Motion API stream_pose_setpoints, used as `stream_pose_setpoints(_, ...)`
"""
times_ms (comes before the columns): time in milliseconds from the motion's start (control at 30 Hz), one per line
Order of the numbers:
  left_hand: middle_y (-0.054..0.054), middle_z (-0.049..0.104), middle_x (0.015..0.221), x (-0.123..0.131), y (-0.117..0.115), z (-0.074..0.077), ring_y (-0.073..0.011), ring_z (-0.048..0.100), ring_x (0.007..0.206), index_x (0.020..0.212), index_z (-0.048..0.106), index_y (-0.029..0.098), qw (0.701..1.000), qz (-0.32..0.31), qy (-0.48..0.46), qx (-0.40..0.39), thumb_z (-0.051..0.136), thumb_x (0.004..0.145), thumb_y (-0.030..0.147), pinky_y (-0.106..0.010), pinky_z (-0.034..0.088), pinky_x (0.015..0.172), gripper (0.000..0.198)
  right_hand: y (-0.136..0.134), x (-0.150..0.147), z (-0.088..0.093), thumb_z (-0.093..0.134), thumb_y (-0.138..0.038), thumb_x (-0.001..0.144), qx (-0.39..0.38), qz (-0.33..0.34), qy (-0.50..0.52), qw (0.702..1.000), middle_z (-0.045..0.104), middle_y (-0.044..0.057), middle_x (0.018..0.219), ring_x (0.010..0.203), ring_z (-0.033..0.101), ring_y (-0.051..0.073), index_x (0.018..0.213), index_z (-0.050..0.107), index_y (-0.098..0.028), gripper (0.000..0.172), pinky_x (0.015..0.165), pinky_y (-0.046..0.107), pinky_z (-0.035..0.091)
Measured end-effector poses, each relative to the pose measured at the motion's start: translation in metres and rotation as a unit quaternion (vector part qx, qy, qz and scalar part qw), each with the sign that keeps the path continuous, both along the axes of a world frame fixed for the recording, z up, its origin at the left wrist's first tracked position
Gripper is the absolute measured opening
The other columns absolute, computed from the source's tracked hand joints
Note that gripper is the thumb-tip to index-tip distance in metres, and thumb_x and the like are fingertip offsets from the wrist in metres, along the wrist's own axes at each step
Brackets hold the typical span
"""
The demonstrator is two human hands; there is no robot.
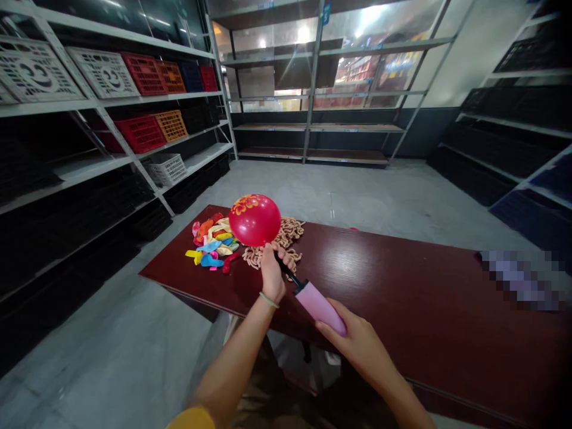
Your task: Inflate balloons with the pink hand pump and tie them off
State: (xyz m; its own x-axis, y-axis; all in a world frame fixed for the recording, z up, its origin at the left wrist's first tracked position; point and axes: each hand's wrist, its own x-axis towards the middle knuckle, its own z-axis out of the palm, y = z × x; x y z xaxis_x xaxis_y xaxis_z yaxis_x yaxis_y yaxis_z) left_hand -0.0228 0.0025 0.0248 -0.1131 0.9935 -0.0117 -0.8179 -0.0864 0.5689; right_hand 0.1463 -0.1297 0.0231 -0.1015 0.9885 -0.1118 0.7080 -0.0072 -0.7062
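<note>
Your left grip [273, 271] is curled around the red balloon's [254, 219] neck and the pump's [319, 307] black end; your right grip [353, 339] wraps the pink barrel. One balloon, held above the desk's [366, 280] left part, looks well filled; the limp balloons [213, 247] below, a dozen or more, too overlapped to count, seem unfilled. Tan strands [290, 229] beside them are uncountable; one pump shows.

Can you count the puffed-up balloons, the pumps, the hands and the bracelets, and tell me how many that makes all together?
Puffed-up red balloon: 1
Pink pump: 1
Hands: 2, the left hand and the right hand
Bracelet: 1
Total: 5
</note>
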Motion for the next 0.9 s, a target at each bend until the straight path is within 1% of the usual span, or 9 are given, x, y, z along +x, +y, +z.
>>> stream_pose_setpoints(100,0.005,0.037,0.062,0.011,-0.011,-0.007,-0.0077,0.038,0.046,0.080,0.044,0.020,1.000,-0.013,0.013,-0.021,0.055,0.092,0.043,-0.020,0.034,0.042,0.027,0.006,-0.010,-0.002,0.053,-0.055,0.087,-0.004,-0.004,0.007,1.000,0.070,0.008,0.118,0.106,0.067,0.030,0.128,0.058,-0.023,0.053,0.086,0.038,0.051)
stream_pose_setpoints(167,0.005,0.038,0.061,0.010,-0.011,-0.006,-0.0079,0.038,0.046,0.080,0.044,0.020,0.999,-0.021,0.022,-0.025,0.054,0.093,0.042,-0.020,0.033,0.042,0.027,0.005,-0.010,-0.005,0.054,-0.054,0.086,-0.010,-0.005,0.012,1.000,0.069,0.008,0.120,0.107,0.067,0.030,0.130,0.057,-0.023,0.054,0.087,0.038,0.051)
stream_pose_setpoints(233,0.005,0.038,0.060,0.003,-0.005,-0.001,-0.0080,0.039,0.045,0.080,0.045,0.020,0.999,-0.019,0.021,-0.021,0.052,0.094,0.041,-0.020,0.033,0.042,0.026,-0.001,-0.004,-0.008,0.055,-0.053,0.085,-0.017,-0.004,0.016,1.000,0.067,0.009,0.126,0.111,0.065,0.030,0.133,0.056,-0.023,0.056,0.091,0.038,0.050)
stream_pose_setpoints(367,0.005,0.037,0.059,-0.021,0.014,0.009,-0.0081,0.040,0.046,0.079,0.045,0.020,1.000,0.018,0.006,-0.009,0.052,0.094,0.038,-0.019,0.032,0.042,0.025,-0.020,0.022,-0.016,0.059,-0.054,0.083,-0.024,-0.003,0.008,1.000,0.062,0.008,0.134,0.119,0.061,0.030,0.135,0.056,-0.025,0.060,0.101,0.039,0.046)
stream_pose_setpoints(467,0.006,0.036,0.060,-0.038,0.024,0.014,-0.0080,0.039,0.046,0.077,0.044,0.020,1.000,0.026,0.004,0.013,0.054,0.094,0.035,-0.020,0.033,0.042,0.025,-0.032,0.040,-0.019,0.060,-0.056,0.081,-0.029,-0.006,-0.004,1.000,0.062,0.007,0.135,0.119,0.061,0.031,0.135,0.057,-0.025,0.063,0.101,0.039,0.047)
stream_pose_setpoints(567,0.006,0.035,0.060,-0.045,0.028,0.018,-0.0078,0.038,0.045,0.077,0.044,0.020,0.999,0.032,0.000,0.019,0.053,0.094,0.033,-0.021,0.033,0.042,0.023,-0.037,0.047,-0.016,0.060,-0.057,0.081,-0.027,-0.002,-0.012,1.000,0.061,0.007,0.135,0.119,0.061,0.030,0.135,0.057,-0.024,0.063,0.099,0.038,0.048)
stream_pose_setpoints(633,0.006,0.034,0.061,-0.044,0.028,0.022,-0.0076,0.037,0.044,0.077,0.043,0.020,0.999,0.037,-0.005,0.016,0.050,0.095,0.031,-0.020,0.032,0.041,0.023,-0.035,0.044,-0.012,0.059,-0.058,0.082,-0.018,0.003,-0.017,1.000,0.062,0.008,0.134,0.118,0.062,0.030,0.134,0.058,-0.025,0.061,0.098,0.038,0.049)
stream_pose_setpoints(733,0.006,0.035,0.060,-0.032,0.022,0.023,-0.0073,0.037,0.044,0.077,0.043,0.020,0.999,0.037,-0.006,0.007,0.049,0.096,0.032,-0.020,0.031,0.041,0.023,-0.025,0.031,-0.005,0.055,-0.059,0.085,-0.006,0.009,-0.018,1.000,0.065,0.008,0.129,0.114,0.064,0.030,0.132,0.058,-0.025,0.058,0.095,0.038,0.049)
stream_pose_setpoints(900,0.006,0.037,0.061,0.000,0.000,0.010,-0.0075,0.039,0.046,0.080,0.043,0.021,1.000,-0.003,-0.003,-0.009,0.055,0.093,0.040,-0.020,0.033,0.043,0.026,0.002,0.002,0.005,0.053,-0.058,0.086,0.005,0.005,-0.012,1.000,0.069,0.008,0.122,0.109,0.066,0.031,0.129,0.057,-0.023,0.056,0.089,0.039,0.050)
